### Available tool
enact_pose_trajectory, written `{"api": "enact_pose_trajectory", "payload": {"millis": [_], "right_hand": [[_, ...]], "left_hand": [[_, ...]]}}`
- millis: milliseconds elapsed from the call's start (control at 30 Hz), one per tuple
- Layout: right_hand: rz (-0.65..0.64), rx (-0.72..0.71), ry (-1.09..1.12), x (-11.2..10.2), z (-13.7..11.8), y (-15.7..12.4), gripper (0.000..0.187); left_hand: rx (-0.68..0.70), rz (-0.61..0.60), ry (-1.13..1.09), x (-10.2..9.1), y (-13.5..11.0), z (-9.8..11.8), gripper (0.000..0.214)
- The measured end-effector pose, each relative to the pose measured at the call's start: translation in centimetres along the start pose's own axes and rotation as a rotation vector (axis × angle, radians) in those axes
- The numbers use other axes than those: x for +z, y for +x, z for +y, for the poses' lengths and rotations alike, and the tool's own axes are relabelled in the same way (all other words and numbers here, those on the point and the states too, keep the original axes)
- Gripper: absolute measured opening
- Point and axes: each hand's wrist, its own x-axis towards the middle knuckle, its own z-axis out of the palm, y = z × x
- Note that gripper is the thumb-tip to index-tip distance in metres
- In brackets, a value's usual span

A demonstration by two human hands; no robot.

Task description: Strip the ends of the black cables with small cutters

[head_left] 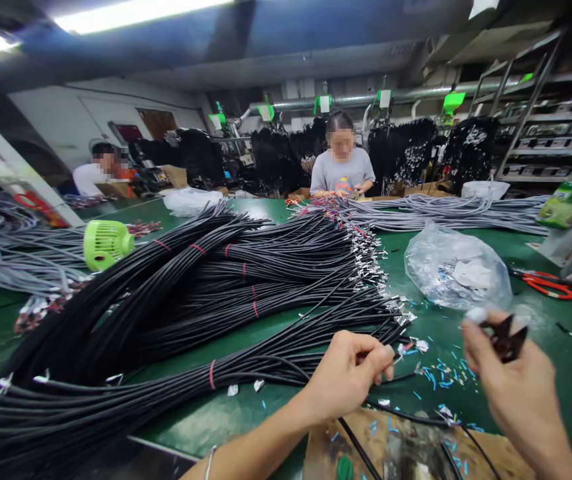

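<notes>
My left hand (353,370) is closed above the front edge of the cable bundle, with thumb and fingers pinched together. Whatever sits between those fingertips is hidden. Black cables (266,363) pass beneath and beside it, some with pale stripped ends. Over the right side of the table, my right hand (521,387) is curled around a dark two-pointed tool (506,337), blurred, its exact kind unclear. A white covering (476,315) is on the right thumb tip. Below the hands lies a worn brown board (326,443) strewn with blue scraps.
Red-banded black cable bundles fill the left and middle of the green table (556,367). A clear bag of scraps (459,267), red-handled pliers (546,283) and a green fan (109,245) stand around. Grey cables (431,212) lie farther back. Two people sit beyond.
</notes>
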Motion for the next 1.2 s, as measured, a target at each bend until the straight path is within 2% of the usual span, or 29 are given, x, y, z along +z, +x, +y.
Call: {"api": "enact_pose_trajectory", "payload": {"millis": [67, 133, 333, 400, 533, 600, 667, 700, 733, 767, 833, 900, 1000, 1133, 1200], "right_hand": [[-0.207, -0.136, -0.031, 0.2, -0.6, -0.5, 0.010], [-0.355, -0.257, -0.009, 0.6, -1.1, -1.1, 0.005], [-0.474, -0.342, -0.060, 1.3, -1.1, -1.8, 0.008], [-0.469, -0.373, -0.097, 1.4, -1.0, -1.8, 0.006], [-0.427, -0.534, -0.117, 0.6, -0.6, -1.5, 0.019], [-0.246, -0.492, -0.183, -0.3, -0.4, -0.9, 0.016], [0.025, -0.333, -0.278, -1.2, -0.3, -0.2, 0.003], [0.107, -0.263, -0.316, -1.5, -0.3, 0.1, 0.004], [0.067, -0.232, -0.331, -1.5, -0.3, 0.2, 0.011], [-0.075, -0.230, -0.320, -1.4, -0.5, 0.3, 0.021], [-0.272, -0.245, -0.279, -0.7, -0.9, 0.0, 0.035], [-0.389, -0.237, -0.193, 0.1, -1.4, -0.6, 0.031], [-0.429, -0.240, -0.089, 0.6, -1.9, -1.1, 0.019], [-0.388, -0.332, -0.043, 0.4, -1.9, -1.2, 0.006], [-0.357, -0.361, -0.036, 0.3, -1.8, -1.2, 0.005]], "left_hand": [[-0.002, 0.008, -0.026, -0.1, 0.0, 0.1, 0.041], [0.006, 0.005, -0.025, -0.1, 0.0, 0.1, 0.042], [0.015, 0.024, 0.074, 0.2, -0.2, 0.1, 0.041], [0.019, 0.041, 0.097, 0.3, -0.2, 0.1, 0.041], [0.032, 0.028, 0.123, 0.2, -0.4, 0.4, 0.040], [0.040, 0.044, 0.110, 0.1, -0.4, 0.5, 0.040], [0.041, 0.076, 0.076, 0.0, -0.4, 0.5, 0.039], [0.040, 0.090, 0.056, 0.0, -0.4, 0.4, 0.038], [0.039, 0.102, 0.039, 0.0, -0.3, 0.3, 0.036], [0.040, 0.111, 0.024, 0.1, -0.3, 0.3, 0.035], [0.050, 0.135, 0.007, 0.3, -0.4, 0.2, 0.033], [0.073, 0.169, 0.010, 0.6, -0.4, 0.1, 0.031], [0.102, 0.218, 0.062, 0.9, -0.5, 0.1, 0.026], [0.124, 0.254, 0.135, 1.2, -0.6, 0.3, 0.022], [0.145, 0.270, 0.179, 1.3, -0.6, 0.2, 0.020]]}}
